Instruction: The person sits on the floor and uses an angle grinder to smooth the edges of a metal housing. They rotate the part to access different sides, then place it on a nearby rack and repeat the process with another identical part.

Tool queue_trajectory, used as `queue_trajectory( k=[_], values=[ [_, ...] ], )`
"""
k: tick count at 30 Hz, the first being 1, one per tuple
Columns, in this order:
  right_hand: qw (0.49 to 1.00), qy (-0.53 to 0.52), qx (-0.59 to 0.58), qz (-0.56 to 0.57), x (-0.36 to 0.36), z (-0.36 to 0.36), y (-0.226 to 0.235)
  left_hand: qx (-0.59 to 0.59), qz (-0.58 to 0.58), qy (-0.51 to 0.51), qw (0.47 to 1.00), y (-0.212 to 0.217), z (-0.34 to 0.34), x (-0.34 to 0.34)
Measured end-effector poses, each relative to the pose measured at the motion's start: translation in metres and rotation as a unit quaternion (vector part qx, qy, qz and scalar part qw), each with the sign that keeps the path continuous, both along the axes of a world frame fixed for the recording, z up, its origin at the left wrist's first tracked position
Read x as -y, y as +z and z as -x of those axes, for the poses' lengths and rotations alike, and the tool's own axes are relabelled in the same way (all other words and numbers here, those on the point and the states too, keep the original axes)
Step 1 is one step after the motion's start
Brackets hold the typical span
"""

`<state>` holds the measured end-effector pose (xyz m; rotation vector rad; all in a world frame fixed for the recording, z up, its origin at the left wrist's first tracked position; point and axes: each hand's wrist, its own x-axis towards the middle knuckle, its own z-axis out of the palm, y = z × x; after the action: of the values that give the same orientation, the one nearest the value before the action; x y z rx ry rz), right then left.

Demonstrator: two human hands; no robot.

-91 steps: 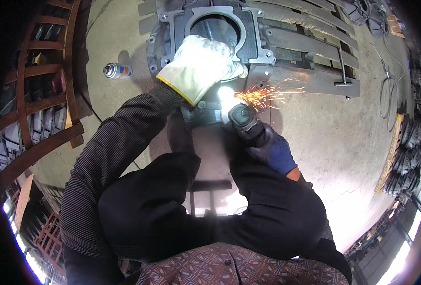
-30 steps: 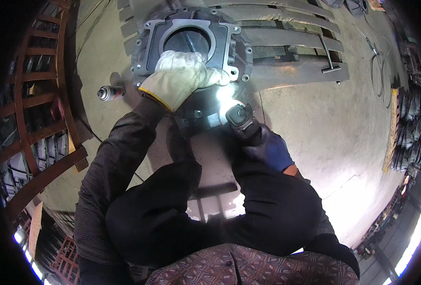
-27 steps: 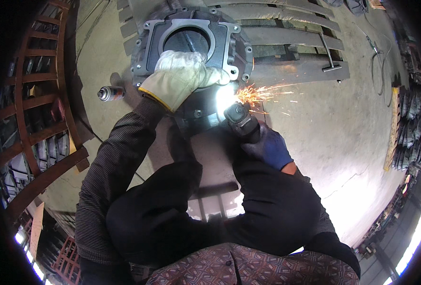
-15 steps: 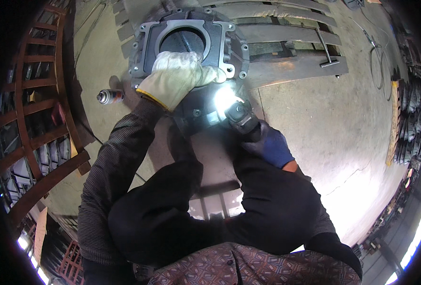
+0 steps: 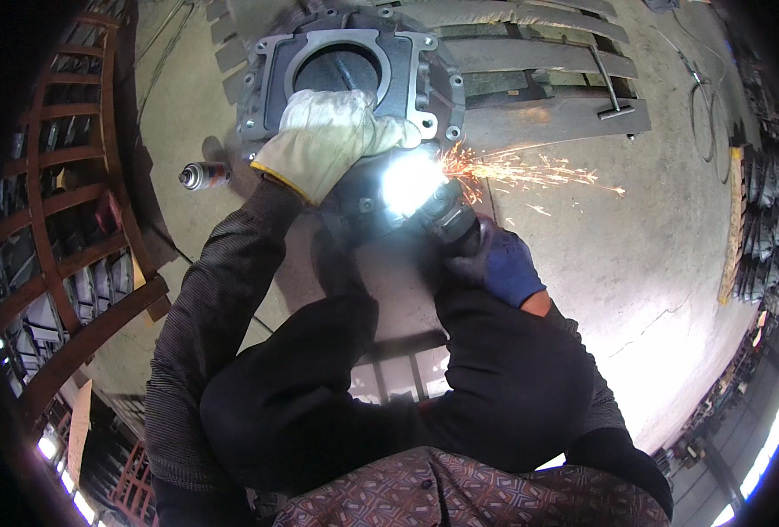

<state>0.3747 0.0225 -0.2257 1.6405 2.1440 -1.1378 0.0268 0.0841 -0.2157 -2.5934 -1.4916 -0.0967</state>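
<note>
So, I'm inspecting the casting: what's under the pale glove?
The metal casting; its round opening shows partly beyond the left hand. What lies directly beneath is covered.

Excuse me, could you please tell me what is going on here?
The blue-gloved right hand grips what looks like an angle grinder at a large metal casting. Orange sparks spray rightward, and bright glare hides the grinder's working end. The white-gloved left hand rests on the casting near its round opening.
</note>
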Motion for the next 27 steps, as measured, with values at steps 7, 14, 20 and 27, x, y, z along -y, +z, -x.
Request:
queue_trajectory(
  k=[7, 14, 20, 27],
  values=[
    [0.998, -0.029, -0.058, -0.022, -0.003, 0.001, 0.006, 0.051, -0.023, -0.032, 0.998, -0.002, 0.007, 0.004],
    [0.999, -0.036, -0.003, 0.026, 0.005, -0.017, 0.023, 0.046, -0.037, -0.043, 0.997, 0.003, 0.002, 0.0],
    [0.999, -0.01, -0.03, 0.009, -0.005, -0.007, 0.011, 0.035, 0.016, -0.024, 0.999, 0.016, -0.007, -0.006],
    [0.995, -0.003, -0.08, -0.065, 0.0, -0.01, -0.018, 0.044, 0.104, 0.017, 0.994, 0.012, -0.005, -0.005]
  ],
)
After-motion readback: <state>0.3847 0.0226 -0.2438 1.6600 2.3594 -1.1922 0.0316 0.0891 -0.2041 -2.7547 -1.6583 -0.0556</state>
